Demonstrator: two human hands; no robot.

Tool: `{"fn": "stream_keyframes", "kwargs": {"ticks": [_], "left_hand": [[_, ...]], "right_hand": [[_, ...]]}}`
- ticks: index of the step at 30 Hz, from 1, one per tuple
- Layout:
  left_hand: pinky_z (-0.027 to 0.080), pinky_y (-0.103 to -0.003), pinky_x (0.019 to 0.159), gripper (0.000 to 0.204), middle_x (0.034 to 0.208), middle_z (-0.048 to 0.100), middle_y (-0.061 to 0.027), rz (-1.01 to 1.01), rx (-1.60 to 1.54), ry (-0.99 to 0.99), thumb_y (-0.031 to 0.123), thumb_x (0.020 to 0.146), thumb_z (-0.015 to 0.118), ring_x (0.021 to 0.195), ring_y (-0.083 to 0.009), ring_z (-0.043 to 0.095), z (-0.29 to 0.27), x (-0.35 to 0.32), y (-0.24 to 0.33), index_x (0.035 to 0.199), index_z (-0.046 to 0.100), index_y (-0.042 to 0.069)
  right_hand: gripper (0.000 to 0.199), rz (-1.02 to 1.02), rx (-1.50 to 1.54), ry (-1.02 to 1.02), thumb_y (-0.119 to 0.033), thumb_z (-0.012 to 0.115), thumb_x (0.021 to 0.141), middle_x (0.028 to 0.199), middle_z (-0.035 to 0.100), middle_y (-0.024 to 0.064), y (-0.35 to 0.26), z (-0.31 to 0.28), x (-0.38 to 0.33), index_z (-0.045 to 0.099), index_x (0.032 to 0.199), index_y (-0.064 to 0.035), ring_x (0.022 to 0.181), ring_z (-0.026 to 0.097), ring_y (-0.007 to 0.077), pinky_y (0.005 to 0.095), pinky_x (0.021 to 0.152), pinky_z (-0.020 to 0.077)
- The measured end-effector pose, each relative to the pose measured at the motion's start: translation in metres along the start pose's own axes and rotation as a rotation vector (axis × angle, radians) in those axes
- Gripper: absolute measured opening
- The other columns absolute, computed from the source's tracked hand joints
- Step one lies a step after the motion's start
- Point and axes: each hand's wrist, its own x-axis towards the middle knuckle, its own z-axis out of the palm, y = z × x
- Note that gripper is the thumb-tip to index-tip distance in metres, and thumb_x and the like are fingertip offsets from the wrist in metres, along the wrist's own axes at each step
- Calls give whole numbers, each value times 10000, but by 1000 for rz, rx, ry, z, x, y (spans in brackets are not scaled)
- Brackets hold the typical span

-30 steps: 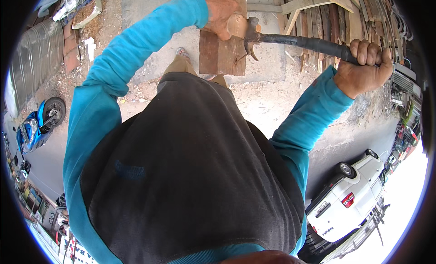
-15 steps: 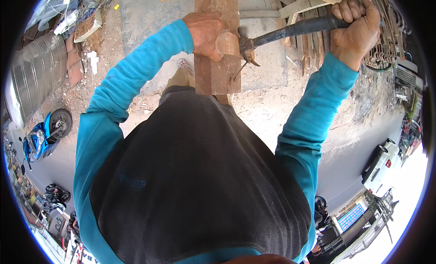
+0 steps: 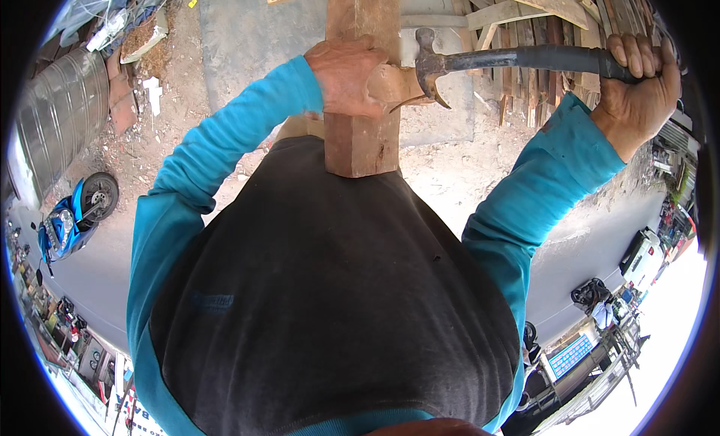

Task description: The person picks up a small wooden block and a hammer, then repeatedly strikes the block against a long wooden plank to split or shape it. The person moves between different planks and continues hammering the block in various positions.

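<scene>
Head view: the right hand has its fingers curled tightly around the black end of a hammer, the thumb side lying toward the right rim. The handle runs leftward from that fist to a worn metal head, which sits just past the right edge of a brown wooden beam, its claw turned toward the wearer's body. A thin, dark nail shows at the claw; whether the claw has hold of it, I cannot tell.

The left hand, slightly blurred, lies across the beam, at the left side of a small pale wood block. The block rests between this hand and the hammer head; whether the fingers pinch it or merely press against it is unclear. The beam runs from the upper edge down to the front of a dark shirt with turquoise sleeves.

Farther out, stacked planks fill the upper right over dusty ground. On the left are a ribbed metal sheet and a blue motorbike; a white vehicle stands far right.
</scene>
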Motion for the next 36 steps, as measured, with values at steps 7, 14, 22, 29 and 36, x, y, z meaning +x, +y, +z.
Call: {"fn": "stream_keyframes", "kwargs": {"ticks": [7,14,22,29,36], "left_hand": [[438,-490,1090,1071,1361,524,-302,-15,-189,177,715,708,771,1278,-459,523,-3,-16,25,1485,438,58],[501,-469,1006,550,1255,598,-249,-58,-125,181,461,1052,428,1167,-416,597,10,-43,45,1417,536,63],[518,-436,991,458,1218,647,-243,160,-466,172,361,1092,386,1071,-420,636,5,-96,7,1442,537,108],[403,-346,1116,616,1362,617,-176,-131,-1053,285,459,1092,370,1288,-225,544,47,-245,-138,1421,528,-37],[451,-313,1056,610,1366,619,-147,-271,-1190,454,460,1089,385,1236,-193,582,71,-319,-269,1420,538,-30]], "right_hand": [[344,-148,149,-209,-171,494,1024,617,340,-12,-51,13,-11,368,706,-145,515,367,99,299,531,380],[388,-294,73,-8,-279,535,1038,607,382,-25,-21,65,-34,373,705,-164,481,383,75,252,473,372],[373,-637,-225,-6,-222,569,1015,518,409,37,56,149,-72,411,703,-94,416,413,125,290,392,354],[374,-598,-389,282,-151,581,1014,566,425,24,151,173,-86,402,690,-95,476,379,104,287,457,355],[355,-765,-528,567,-159,614,1001,577,434,9,165,194,-104,455,691,-88,486,420,91,263,461,357]]}}
